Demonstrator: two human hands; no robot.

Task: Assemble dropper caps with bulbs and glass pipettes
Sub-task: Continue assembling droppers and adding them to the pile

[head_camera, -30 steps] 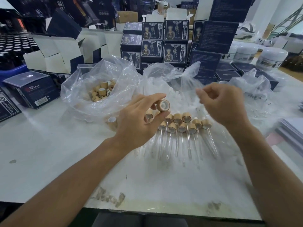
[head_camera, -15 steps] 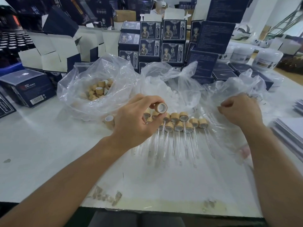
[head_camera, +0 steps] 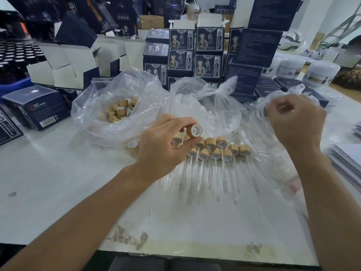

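My left hand point(head_camera: 164, 151) pinches one bamboo dropper cap point(head_camera: 194, 130) between thumb and fingertips, its white-lined opening facing me, just above a row of several assembled droppers point(head_camera: 214, 151) whose glass pipettes point toward me on the white table point(head_camera: 58, 182). My right hand point(head_camera: 293, 122) is raised at the right, fingers curled around the film of a clear plastic bag point(head_camera: 273, 157). I cannot make out what that bag holds. Behind the droppers sit a bag of bamboo caps point(head_camera: 119, 110) and a bag of white bulbs point(head_camera: 207, 114).
A loose cap point(head_camera: 132, 144) lies beside the cap bag. Dark printed cartons point(head_camera: 183, 53) stack up behind the bags, and open cartons point(head_camera: 58, 71) stand at back left. White jars point(head_camera: 320, 73) are at back right, and a paper stack point(head_camera: 347, 163) at the right edge.
My right hand moved from the middle out to the right-hand bag, then lifted its film. My left hand kept holding the cap in about the same place.
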